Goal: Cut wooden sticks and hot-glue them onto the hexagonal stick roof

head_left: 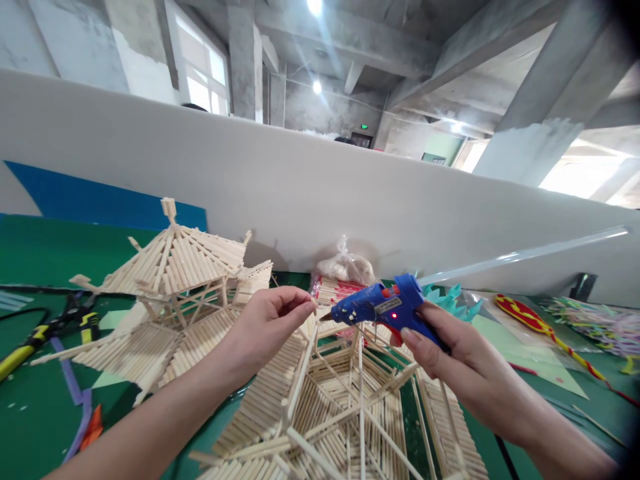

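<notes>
My right hand is wrapped round the handle of a blue hot glue gun, whose small red light is lit. From the gun's back a long clear glue stick slants up to the right. Close to the nozzle, the thumb and fingertips of my left hand are pinched together; what they hold is too small to make out. Beneath both hands stands an open frame of wooden sticks, with slatted panels around a many-sided middle. My forearm hides part of its left side.
A finished-looking stick pavilion with a pointed roof stands at the left. Yellow-and-black pliers lie beside it. Behind are a knotted plastic bag and a white partition. Coloured strips lie at the right on the green table.
</notes>
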{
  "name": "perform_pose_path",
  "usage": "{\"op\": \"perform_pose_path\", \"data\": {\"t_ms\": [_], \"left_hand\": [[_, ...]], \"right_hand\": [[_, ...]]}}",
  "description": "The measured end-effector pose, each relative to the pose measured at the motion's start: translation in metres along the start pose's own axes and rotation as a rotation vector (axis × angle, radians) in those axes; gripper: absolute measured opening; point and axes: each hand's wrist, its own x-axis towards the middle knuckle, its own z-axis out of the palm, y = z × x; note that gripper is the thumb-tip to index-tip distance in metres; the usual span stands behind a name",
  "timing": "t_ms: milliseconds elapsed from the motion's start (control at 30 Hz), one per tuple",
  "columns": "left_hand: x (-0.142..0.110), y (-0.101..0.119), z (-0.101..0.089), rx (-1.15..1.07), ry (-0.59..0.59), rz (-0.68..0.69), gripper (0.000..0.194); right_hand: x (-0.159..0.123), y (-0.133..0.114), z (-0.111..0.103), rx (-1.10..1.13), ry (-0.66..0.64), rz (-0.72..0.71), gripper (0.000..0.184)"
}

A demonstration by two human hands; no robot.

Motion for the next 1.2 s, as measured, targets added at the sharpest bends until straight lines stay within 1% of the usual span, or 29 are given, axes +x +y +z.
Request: {"op": "perform_pose_path", "data": {"t_ms": [200, 333, 500, 633, 900, 1033, 1100, 1200], "left_hand": [[0.001, 0.000, 0.001, -0.031, -0.012, -0.001, 0.017], [0.001, -0.001, 0.002, -0.028, -0.027, -0.001, 0.016], [0.001, 0.000, 0.001, -0.002, -0.034, 0.009, 0.016], [0.000, 0.001, 0.000, 0.025, -0.043, 0.038, 0.016], [0.000, -0.001, -0.001, 0.095, -0.081, 0.120, 0.018], [0.000, 0.000, -0.001, 0.122, -0.102, 0.148, 0.020], [-0.001, 0.001, 0.000, 0.120, -0.101, 0.151, 0.019], [-0.001, 0.002, -0.001, 0.109, -0.065, 0.126, 0.018]], "right_hand": [[-0.002, 0.005, 0.000, 0.063, 0.059, 0.044, 0.024], [-0.005, 0.011, -0.002, 0.134, 0.075, 0.071, 0.022], [-0.007, 0.015, -0.005, 0.153, 0.117, 0.060, 0.023], [-0.010, 0.015, -0.006, 0.153, 0.135, 0.064, 0.023], [-0.008, 0.013, -0.005, 0.157, 0.127, 0.094, 0.025], [-0.009, 0.006, -0.005, 0.194, 0.182, 0.100, 0.024], [-0.010, 0.004, -0.006, 0.196, 0.194, 0.090, 0.024], [-0.010, 0.006, -0.008, 0.185, 0.199, 0.075, 0.023]]}}
